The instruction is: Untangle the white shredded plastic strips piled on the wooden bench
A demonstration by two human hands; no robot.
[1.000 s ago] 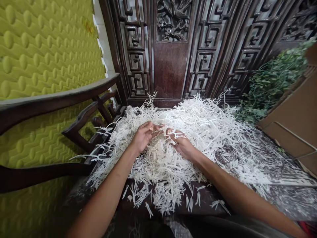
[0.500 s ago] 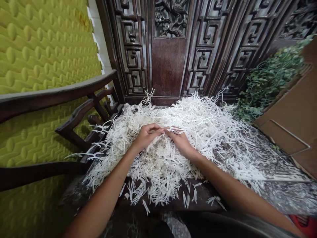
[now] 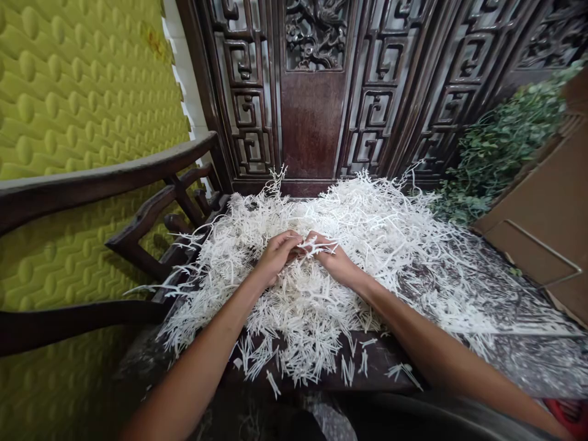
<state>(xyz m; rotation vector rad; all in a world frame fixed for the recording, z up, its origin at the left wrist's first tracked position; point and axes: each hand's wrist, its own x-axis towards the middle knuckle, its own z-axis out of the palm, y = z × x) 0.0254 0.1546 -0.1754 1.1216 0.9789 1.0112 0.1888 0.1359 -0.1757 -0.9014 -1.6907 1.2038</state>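
Note:
Both hands meet over a heap of white branching plastic sprigs (image 3: 381, 220), which look like artificial plant stems. My right hand (image 3: 329, 254) is closed on a white sprig (image 3: 316, 245) whose forked tips stick out over the fingers. Close beside it, my left hand (image 3: 279, 250) has its thumb and fingers pinched together at the sprig's left end. How much of the sprig lies inside the fingers is hidden. Short loose white pieces (image 3: 348, 370) lie along the front edge of the dark wooden seat (image 3: 316, 384).
A dark carved wooden screen (image 3: 312, 122) stands behind the heap. To the left are a wooden armrest (image 3: 114, 160) and a yellow padded wall (image 3: 82, 92). Green artificial foliage (image 3: 500, 147) and a cardboard box (image 3: 546, 226) sit at the right. Something red (image 3: 567, 413) shows at lower right.
My left hand has turned slightly, its fingers now more closed. More of the white sprig shows above my right fingers. The heap looks the same.

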